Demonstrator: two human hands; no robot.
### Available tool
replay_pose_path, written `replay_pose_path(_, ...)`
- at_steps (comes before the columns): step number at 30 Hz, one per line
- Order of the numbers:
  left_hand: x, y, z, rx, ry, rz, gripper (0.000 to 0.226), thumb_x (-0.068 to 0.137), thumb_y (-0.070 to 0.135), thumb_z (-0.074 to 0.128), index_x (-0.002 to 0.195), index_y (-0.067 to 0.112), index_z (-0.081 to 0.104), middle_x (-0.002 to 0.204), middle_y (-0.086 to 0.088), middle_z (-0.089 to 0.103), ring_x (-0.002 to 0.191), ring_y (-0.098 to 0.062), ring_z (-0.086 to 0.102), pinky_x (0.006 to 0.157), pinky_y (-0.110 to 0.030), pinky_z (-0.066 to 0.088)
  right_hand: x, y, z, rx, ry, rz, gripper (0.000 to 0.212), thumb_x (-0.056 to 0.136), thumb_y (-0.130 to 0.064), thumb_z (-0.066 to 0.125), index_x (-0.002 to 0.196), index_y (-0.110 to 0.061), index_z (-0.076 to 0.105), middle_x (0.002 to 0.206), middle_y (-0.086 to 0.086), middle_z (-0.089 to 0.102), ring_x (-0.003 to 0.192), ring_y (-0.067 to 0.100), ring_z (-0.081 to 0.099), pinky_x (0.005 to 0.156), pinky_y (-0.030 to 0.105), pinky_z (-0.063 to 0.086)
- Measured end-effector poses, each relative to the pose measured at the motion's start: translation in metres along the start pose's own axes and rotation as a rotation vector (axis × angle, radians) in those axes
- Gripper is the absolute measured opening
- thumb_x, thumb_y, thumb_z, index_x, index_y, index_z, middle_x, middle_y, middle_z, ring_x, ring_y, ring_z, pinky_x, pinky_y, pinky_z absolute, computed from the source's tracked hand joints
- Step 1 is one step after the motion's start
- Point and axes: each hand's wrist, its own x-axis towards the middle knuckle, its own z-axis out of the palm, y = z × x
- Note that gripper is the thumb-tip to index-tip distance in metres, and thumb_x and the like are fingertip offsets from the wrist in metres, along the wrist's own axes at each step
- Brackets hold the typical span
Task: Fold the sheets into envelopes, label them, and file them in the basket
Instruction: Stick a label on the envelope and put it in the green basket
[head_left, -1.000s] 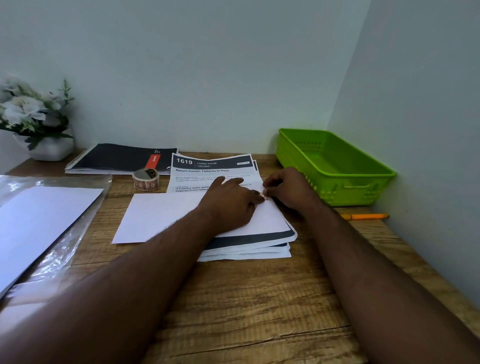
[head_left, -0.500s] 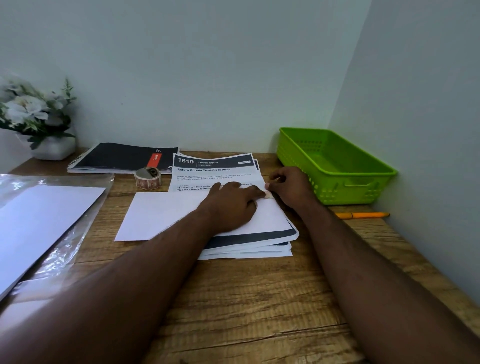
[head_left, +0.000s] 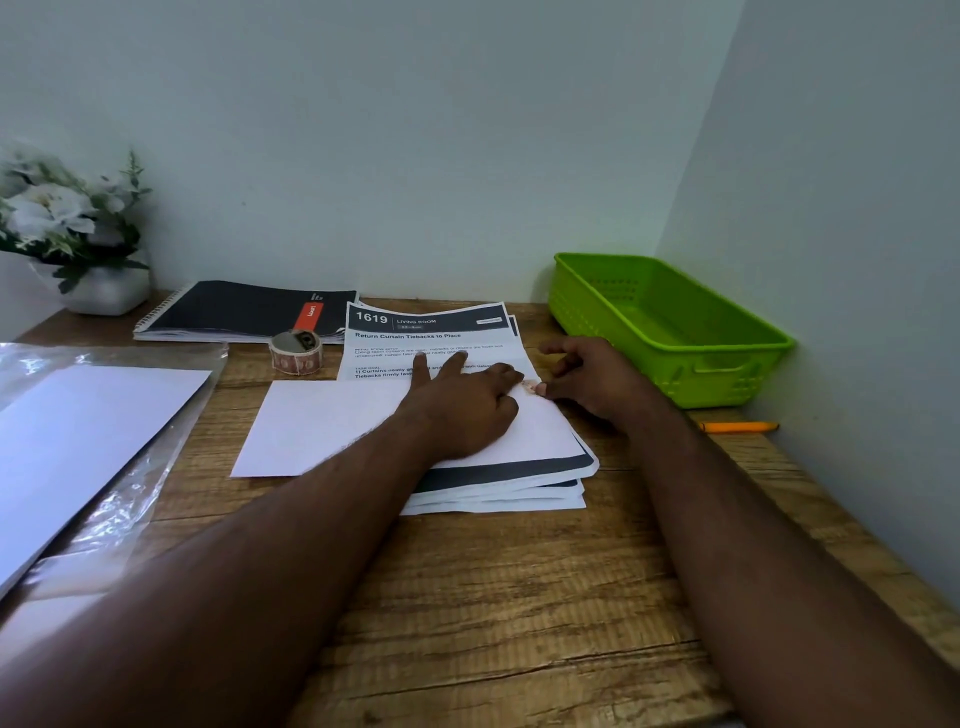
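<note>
A white folded sheet (head_left: 322, 421) lies on a stack of printed sheets (head_left: 498, 480) at the middle of the desk. My left hand (head_left: 462, 410) presses flat on the sheet's right half, fingers straight. A small reddish label (head_left: 529, 386) sits at the sheet's far right corner, between my left index fingertip and my right thumb. My right hand (head_left: 597, 379) rests beside that corner with its thumb tip on the label and its other fingers loosely spread. The green basket (head_left: 727, 379) stands to the right against the wall, with nothing visible inside.
A roll of labels (head_left: 296, 352) stands behind the sheet. A spiral notebook (head_left: 234, 312) and a flower pot (head_left: 104, 291) are at the back left. A plastic sleeve with white paper (head_left: 78, 441) lies at the left. An orange pen (head_left: 737, 427) lies by the right wall.
My right hand's fingers have uncurled and spread a little while its thumb stays at the label. My left hand still lies on the sheet.
</note>
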Motion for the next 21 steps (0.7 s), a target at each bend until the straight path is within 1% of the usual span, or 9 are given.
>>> replay_pose_path(4, -0.001, 0.001, -0.001, 0.013, -0.008, -0.003, 0.051, 0.099, 0.04, 0.02, 0.151, 0.04, 0.018, 0.158, 0.022, 0.014, 0.149, -0.025, 0.002, 0.112, -0.065, -0.008, -0.001, 0.001, -0.004, 0.053, -0.094, 0.031, 0.051, 0.073, -0.004, 0.078, 0.12, -0.016, 0.062, 0.094, 0.003, 0.055, 0.086, 0.016, 0.056, 0.081, 0.028, 0.048)
replay_pose_path(6, -0.002, 0.001, 0.0, 0.017, -0.006, 0.001, 0.052, 0.1, 0.04, 0.019, 0.151, 0.039, 0.018, 0.158, 0.021, 0.014, 0.149, -0.024, 0.0, 0.112, -0.065, -0.008, 0.0, 0.002, -0.002, 0.111, -0.095, 0.033, 0.046, 0.074, -0.002, 0.077, 0.117, -0.012, 0.063, 0.089, 0.004, 0.056, 0.079, 0.015, 0.056, 0.074, 0.023, 0.049)
replay_pose_path(8, -0.002, 0.001, 0.0, 0.032, -0.003, 0.015, 0.052, 0.1, 0.041, 0.019, 0.151, 0.038, 0.018, 0.159, 0.02, 0.013, 0.149, -0.023, 0.0, 0.111, -0.065, -0.008, 0.003, 0.002, 0.004, 0.136, -0.006, 0.035, 0.036, 0.079, -0.011, 0.076, 0.112, -0.009, 0.064, 0.077, 0.001, 0.056, 0.067, 0.011, 0.054, 0.06, 0.016, 0.046)
replay_pose_path(9, -0.001, 0.001, -0.001, 0.041, -0.001, 0.024, 0.052, 0.1, 0.042, 0.02, 0.151, 0.037, 0.019, 0.159, 0.02, 0.014, 0.149, -0.023, 0.001, 0.111, -0.065, -0.008, 0.005, 0.002, 0.008, 0.128, 0.049, 0.036, 0.035, 0.08, -0.015, 0.075, 0.112, -0.009, 0.064, 0.074, -0.002, 0.054, 0.065, 0.011, 0.053, 0.056, 0.016, 0.043)
replay_pose_path(12, -0.001, 0.001, -0.001, 0.043, 0.0, 0.032, 0.051, 0.1, 0.041, 0.022, 0.151, 0.038, 0.022, 0.158, 0.02, 0.017, 0.149, -0.021, 0.004, 0.112, -0.064, -0.006, 0.014, 0.002, 0.017, 0.049, 0.147, 0.0, 0.045, 0.078, -0.02, 0.077, 0.118, -0.005, 0.063, 0.074, -0.01, 0.049, 0.077, 0.014, 0.053, 0.06, 0.02, 0.038)
replay_pose_path(13, -0.001, 0.002, -0.002, 0.036, 0.004, 0.032, 0.051, 0.1, 0.041, 0.023, 0.15, 0.038, 0.025, 0.157, 0.02, 0.018, 0.149, -0.02, 0.006, 0.113, -0.063, -0.005, 0.015, 0.003, 0.019, 0.022, 0.166, -0.002, 0.046, 0.077, -0.019, 0.078, 0.118, -0.005, 0.062, 0.074, -0.011, 0.047, 0.077, 0.013, 0.052, 0.06, 0.021, 0.038)
replay_pose_path(16, -0.001, 0.002, -0.004, 0.009, 0.02, 0.039, 0.049, 0.099, 0.04, 0.028, 0.147, 0.037, 0.034, 0.156, 0.02, 0.024, 0.147, -0.016, 0.016, 0.116, -0.058, -0.002, 0.018, 0.005, 0.019, -0.034, 0.217, -0.001, 0.04, 0.075, -0.011, 0.078, 0.113, -0.006, 0.065, 0.071, -0.01, 0.047, 0.063, 0.006, 0.047, 0.057, 0.019, 0.036)
replay_pose_path(19, 0.001, 0.0, -0.004, -0.007, 0.05, 0.053, 0.047, 0.097, 0.041, 0.033, 0.143, 0.036, 0.041, 0.153, 0.018, 0.031, 0.143, -0.015, 0.026, 0.117, -0.052, 0.007, 0.02, 0.006, 0.02, -0.079, 0.277, 0.01, 0.034, 0.077, -0.006, 0.074, 0.111, -0.006, 0.067, 0.069, -0.006, 0.052, 0.067, 0.014, 0.051, 0.055, 0.022, 0.037)
replay_pose_path(21, 0.0, -0.001, -0.002, -0.02, 0.119, 0.067, 0.051, 0.091, 0.046, 0.034, 0.136, 0.033, 0.052, 0.148, 0.015, 0.043, 0.134, -0.015, 0.04, 0.115, -0.044, 0.023, 0.02, 0.006, 0.021, -0.077, 0.304, 0.021, 0.033, 0.079, -0.007, 0.071, 0.111, -0.008, 0.067, 0.082, 0.005, 0.063, 0.075, 0.017, 0.055, 0.061, 0.022, 0.043)
